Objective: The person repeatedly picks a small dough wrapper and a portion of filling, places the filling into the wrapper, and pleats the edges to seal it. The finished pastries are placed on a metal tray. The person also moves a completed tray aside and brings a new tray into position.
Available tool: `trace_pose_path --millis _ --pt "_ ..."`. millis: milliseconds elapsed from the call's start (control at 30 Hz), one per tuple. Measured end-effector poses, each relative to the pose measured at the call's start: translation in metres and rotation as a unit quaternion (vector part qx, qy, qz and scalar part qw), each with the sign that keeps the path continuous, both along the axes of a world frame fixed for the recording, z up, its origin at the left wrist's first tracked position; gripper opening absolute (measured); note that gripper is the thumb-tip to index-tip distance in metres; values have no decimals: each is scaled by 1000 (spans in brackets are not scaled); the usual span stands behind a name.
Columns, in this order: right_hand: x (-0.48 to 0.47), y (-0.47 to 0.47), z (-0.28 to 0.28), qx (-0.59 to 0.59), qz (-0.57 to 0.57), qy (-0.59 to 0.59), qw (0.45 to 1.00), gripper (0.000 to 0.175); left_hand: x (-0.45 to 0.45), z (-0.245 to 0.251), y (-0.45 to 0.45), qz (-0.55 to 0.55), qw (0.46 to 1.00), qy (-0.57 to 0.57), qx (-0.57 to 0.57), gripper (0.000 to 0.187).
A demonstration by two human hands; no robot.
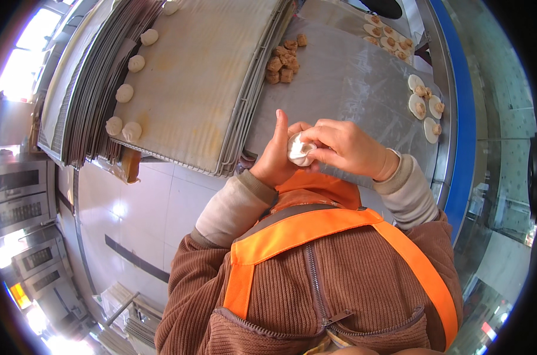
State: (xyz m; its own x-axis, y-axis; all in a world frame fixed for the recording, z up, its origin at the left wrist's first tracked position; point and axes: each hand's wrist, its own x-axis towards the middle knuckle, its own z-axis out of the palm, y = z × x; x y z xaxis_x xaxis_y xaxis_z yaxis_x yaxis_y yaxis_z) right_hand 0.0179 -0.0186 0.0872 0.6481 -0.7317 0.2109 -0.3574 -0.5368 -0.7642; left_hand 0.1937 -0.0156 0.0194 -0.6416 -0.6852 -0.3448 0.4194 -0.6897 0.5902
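A partly pleated dough bun (298,150) rests in my left hand (275,155), whose thumb points up and away from the dough. My right hand (346,145) pinches the bun's rim with thumb and fingers, and a small opening shows at the top. Both hands are above the near edge of the metal worktable (326,93). Beyond them lies a cluster of brown filling chunks (284,62). To the right, several flat dough wrappers (417,106) bear lumps of filling, some overlapping each other.
Left of the worktable, a lined wire tray (193,66) tops a stack and carries several closed buns (125,93) along its left side. More stacked racks (95,75) stand farther left. More filled wrappers (389,42) lie at the far right. A blue edge (461,97) borders the worktable.
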Motion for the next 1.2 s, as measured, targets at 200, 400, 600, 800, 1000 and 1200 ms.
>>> trace_pose_path --millis 200,400,600,800,1000,1200 --pt "5 9 -6 -18 -61 -46 997 20 -17 7 14 182 969 -117 -118 71" --pt "10 13 -10 -39 -86 -42 995 20 -27 8 18 258 966 -21 -27 66" --pt "12 13 -14 -136 -73 -5 988 17 -24 -9 14 185 982 37 22 67" --pt "10 5 -2 -107 -10 31 994 13 -5 -11 -6 -63 991 78 88 84" --pt "10 6 2 -131 -82 73 985 11 -12 -3 6 67 995 63 47 87" --pt "15 2 -5 6 -90 -123 988 35 -1 -3 12 16 974 209 85 84"
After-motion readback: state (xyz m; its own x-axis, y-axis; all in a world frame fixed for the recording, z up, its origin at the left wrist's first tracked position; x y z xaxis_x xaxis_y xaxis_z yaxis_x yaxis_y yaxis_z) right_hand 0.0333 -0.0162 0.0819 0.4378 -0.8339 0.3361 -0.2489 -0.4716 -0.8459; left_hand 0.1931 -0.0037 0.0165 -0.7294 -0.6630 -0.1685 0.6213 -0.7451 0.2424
